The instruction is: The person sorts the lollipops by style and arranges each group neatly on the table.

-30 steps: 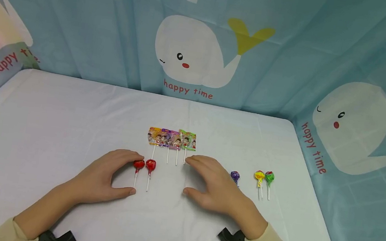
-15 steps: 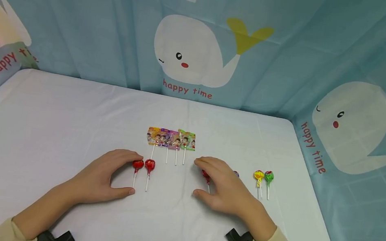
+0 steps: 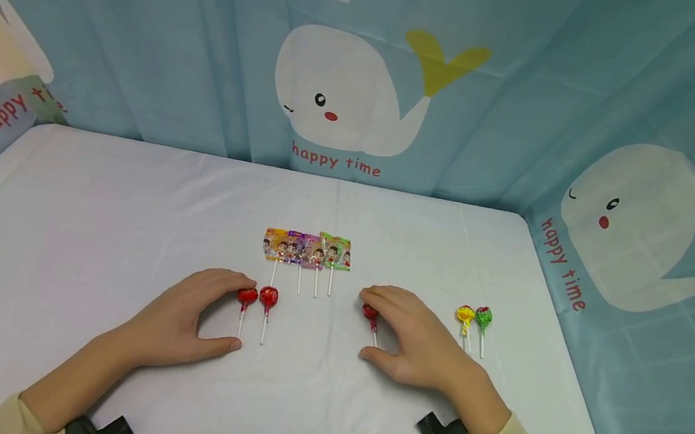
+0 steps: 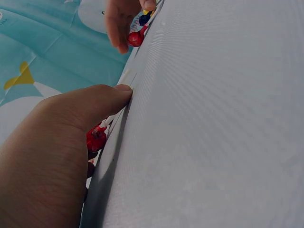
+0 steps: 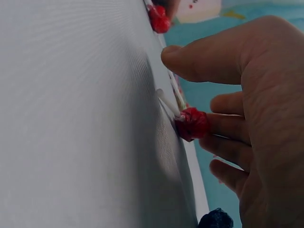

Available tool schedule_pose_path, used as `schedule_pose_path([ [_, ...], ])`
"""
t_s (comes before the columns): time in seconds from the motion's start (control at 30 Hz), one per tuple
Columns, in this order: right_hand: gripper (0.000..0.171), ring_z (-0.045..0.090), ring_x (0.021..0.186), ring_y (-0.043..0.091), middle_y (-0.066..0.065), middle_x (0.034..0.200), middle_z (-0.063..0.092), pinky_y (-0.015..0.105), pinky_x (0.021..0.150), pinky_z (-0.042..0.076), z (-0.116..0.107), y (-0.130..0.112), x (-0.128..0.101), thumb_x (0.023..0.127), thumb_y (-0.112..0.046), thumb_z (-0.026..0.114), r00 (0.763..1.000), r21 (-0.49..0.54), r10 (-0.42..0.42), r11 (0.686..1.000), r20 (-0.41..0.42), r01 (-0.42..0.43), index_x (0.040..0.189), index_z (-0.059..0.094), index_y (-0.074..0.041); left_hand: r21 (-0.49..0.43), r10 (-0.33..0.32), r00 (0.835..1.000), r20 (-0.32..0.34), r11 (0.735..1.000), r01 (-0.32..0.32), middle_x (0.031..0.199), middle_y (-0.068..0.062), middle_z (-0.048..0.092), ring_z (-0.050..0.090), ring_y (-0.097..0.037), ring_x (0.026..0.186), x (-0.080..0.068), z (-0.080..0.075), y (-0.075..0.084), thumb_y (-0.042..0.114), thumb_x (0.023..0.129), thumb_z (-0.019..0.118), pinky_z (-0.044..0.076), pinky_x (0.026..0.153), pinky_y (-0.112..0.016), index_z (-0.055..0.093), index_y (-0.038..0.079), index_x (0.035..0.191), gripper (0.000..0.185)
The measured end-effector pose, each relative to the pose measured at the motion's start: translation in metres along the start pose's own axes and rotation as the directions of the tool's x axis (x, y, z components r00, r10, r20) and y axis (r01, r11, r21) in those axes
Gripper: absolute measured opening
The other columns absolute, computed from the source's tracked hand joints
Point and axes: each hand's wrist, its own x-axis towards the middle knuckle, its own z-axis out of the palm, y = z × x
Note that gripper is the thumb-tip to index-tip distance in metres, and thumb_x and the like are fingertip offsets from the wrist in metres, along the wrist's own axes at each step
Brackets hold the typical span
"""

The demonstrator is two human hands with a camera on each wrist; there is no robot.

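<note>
The left hand lies loosely curved on the white tablecloth, thumb and fingers apart and closed round nothing. Just beside its fingertips are two red lollipops side by side; whether a fingertip touches the nearer one cannot be told.

The right hand arches the same way, thumb well clear of its fingers, with no grip on anything. One single red lollipop lies between its thumb and forefinger; contact cannot be made out. One dark blue lollipop shows near that hand in the right wrist view.

Past the right wrist lie one yellow lollipop and one green lollipop. Four flat packets on sticks overlap in a row farther back. Three whales decorate the blue curtain.
</note>
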Motion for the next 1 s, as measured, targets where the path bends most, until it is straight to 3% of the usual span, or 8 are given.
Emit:
schedule_pose_path([
  [0.13, 0.078, 0.051, 0.148, 0.024, 0.002, 0.158, 0.057, 0.050, 0.125, 0.040, -0.001, 0.003, -0.003, 0.089, -0.033, 0.088, 1.000, -0.010, -0.009, 1.000, 0.018, 0.009, 0.156, 0.057, -0.007, 0.002, -0.003, 1.000, 0.000, 1.000, 0.003, 0.151, 0.011, 0.060, 0.053, -0.019, 0.142, 0.000, 0.000, 0.001, 0.041, 0.082, 0.097, 0.038, 0.121, -0.031, 0.061, 0.023, 0.152, 0.080],
  [0.33, 0.077, 0.051, 0.147, 0.026, 0.002, 0.158, 0.057, 0.051, 0.125, 0.039, -0.003, 0.006, -0.006, 0.089, -0.033, 0.087, 0.999, -0.033, -0.030, 0.999, 0.031, 0.032, 0.155, 0.058, -0.006, 0.005, -0.024, 1.000, 0.011, 1.000, 0.024, 0.151, 0.010, 0.060, 0.053, -0.020, 0.143, 0.000, -0.001, 0.002, 0.042, 0.081, 0.097, 0.045, 0.118, -0.053, 0.061, 0.024, 0.152, 0.082],
  [0.43, 0.076, 0.052, 0.147, 0.027, 0.003, 0.158, 0.058, 0.052, 0.125, 0.039, -0.004, 0.007, -0.007, 0.089, -0.032, 0.087, 0.999, -0.040, -0.037, 0.998, 0.031, 0.039, 0.154, 0.059, -0.006, 0.006, -0.024, 1.000, 0.013, 1.000, 0.024, 0.151, 0.010, 0.060, 0.052, -0.020, 0.144, 0.000, 0.000, 0.002, 0.042, 0.081, 0.097, 0.045, 0.117, -0.057, 0.061, 0.024, 0.153, 0.082],
  [0.57, 0.076, 0.051, 0.148, 0.027, 0.003, 0.158, 0.057, 0.052, 0.126, 0.037, -0.005, 0.009, -0.009, 0.089, -0.033, 0.088, 0.999, -0.044, -0.033, 0.998, 0.035, 0.035, 0.154, 0.059, -0.006, 0.011, -0.017, 1.000, 0.009, 1.000, 0.017, 0.151, 0.010, 0.060, 0.053, -0.020, 0.143, 0.001, 0.000, 0.002, 0.042, 0.081, 0.097, 0.045, 0.117, -0.054, 0.061, 0.024, 0.153, 0.082],
  [0.8, 0.075, 0.052, 0.147, 0.025, 0.003, 0.155, 0.060, 0.051, 0.127, 0.036, -0.007, 0.011, -0.009, 0.088, -0.033, 0.087, 0.998, -0.049, -0.055, 0.997, 0.032, 0.056, 0.153, 0.061, -0.007, 0.011, -0.007, 1.000, 0.001, 1.000, 0.007, 0.150, 0.011, 0.060, 0.053, -0.018, 0.142, 0.000, 0.000, 0.000, 0.042, 0.082, 0.097, 0.041, 0.120, -0.037, 0.061, 0.025, 0.153, 0.082],
  [1.0, 0.075, 0.054, 0.146, 0.026, 0.004, 0.154, 0.061, 0.051, 0.126, 0.036, -0.008, 0.014, -0.010, 0.087, -0.034, 0.088, 0.996, -0.071, -0.081, 0.994, 0.032, 0.084, 0.152, 0.062, -0.007, 0.018, -0.006, 1.000, 0.004, 1.000, 0.006, 0.151, 0.010, 0.060, 0.053, -0.019, 0.143, 0.000, 0.000, 0.001, 0.042, 0.082, 0.097, 0.043, 0.119, -0.043, 0.060, 0.025, 0.153, 0.082],
])
